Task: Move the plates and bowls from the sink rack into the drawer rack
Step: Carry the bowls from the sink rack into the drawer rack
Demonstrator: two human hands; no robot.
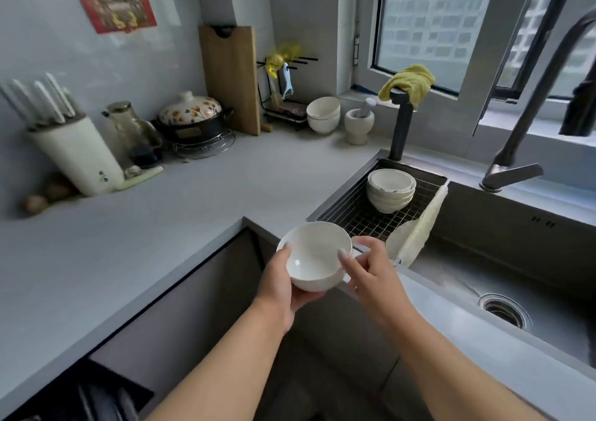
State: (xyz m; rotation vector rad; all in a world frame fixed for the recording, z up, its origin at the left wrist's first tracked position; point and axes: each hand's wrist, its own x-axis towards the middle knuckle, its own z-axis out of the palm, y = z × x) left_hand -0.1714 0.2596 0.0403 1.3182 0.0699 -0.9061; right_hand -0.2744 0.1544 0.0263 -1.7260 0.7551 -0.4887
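Grey countertop [200,194] wraps around our sink [516,278]. We hold a white bowl [314,256] over the counter's corner, our left hand [280,286] cupping it underneath, our right hand [367,267] touching its rim with loosely spread fingers. More stacked bowls [391,190] sit in the sink rack [364,217].

The grey table [225,175] runs along the wall and meets the sink. On it stand a knife block [75,153], a glass jar [129,130], a flowered pot on a wire trivet [193,123], a leaning cutting board [232,78], a small black rack [283,98], stacked white bowls [323,114] and a mortar with pestle [359,123].
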